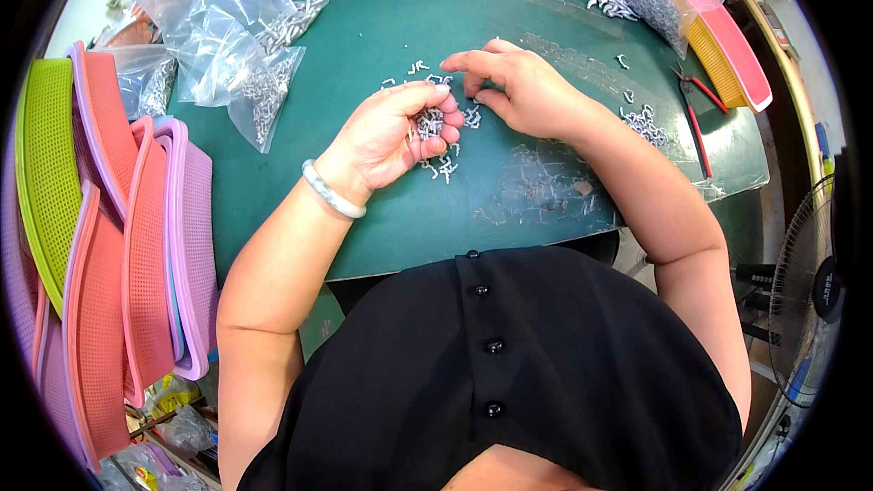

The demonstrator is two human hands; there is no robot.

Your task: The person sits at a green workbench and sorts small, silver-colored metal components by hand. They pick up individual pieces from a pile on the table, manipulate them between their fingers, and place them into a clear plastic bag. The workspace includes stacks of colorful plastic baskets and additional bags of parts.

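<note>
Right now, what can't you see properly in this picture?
All in the head view:
- Left hand: its curled fingers hide how many metal bits it holds.
- Right hand: its back hides the palm.
- Bag: shiny, crinkled plastic blurs the bits inside, too small to count.
- Fan: cut off by the dark right rim.
</note>
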